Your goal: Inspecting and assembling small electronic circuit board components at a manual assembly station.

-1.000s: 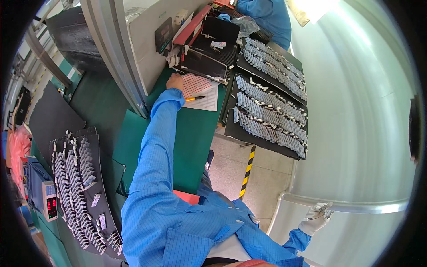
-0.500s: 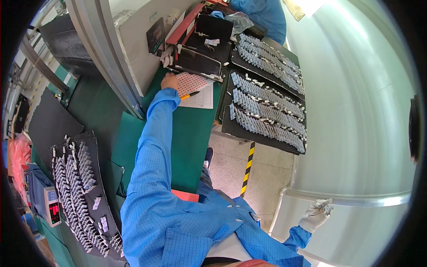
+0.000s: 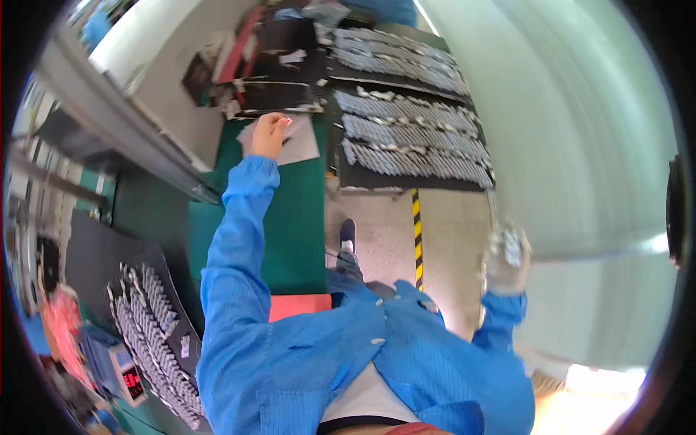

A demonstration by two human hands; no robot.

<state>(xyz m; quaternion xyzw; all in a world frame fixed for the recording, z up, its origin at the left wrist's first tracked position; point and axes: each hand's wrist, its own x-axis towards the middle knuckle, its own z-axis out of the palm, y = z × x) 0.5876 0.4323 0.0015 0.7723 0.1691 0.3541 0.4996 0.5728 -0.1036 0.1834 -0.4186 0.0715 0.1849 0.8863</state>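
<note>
Now, head view, left hand (image 3: 267, 138): bare, pinched narrow on a small white-and-red scrap (image 3: 288, 122), above the white sheet (image 3: 304, 145); pinch probably suited to so slight a thing.
Right hand (image 3: 504, 272): gloved, closed round a blurred silvery piece (image 3: 512, 248), well apart at right; covered probably for cleanliness.
Black board (image 3: 353, 174), far right: grey pieces (image 3: 417, 138) in slanted rows, presumably to save room.

A small sticker (image 3: 288, 122), white and reddish, is pinched in the left hand (image 3: 268, 135), above white paper (image 3: 304, 141). A silvery part (image 3: 512, 248), blurred, is in the gloved right hand (image 3: 505, 265).
</note>
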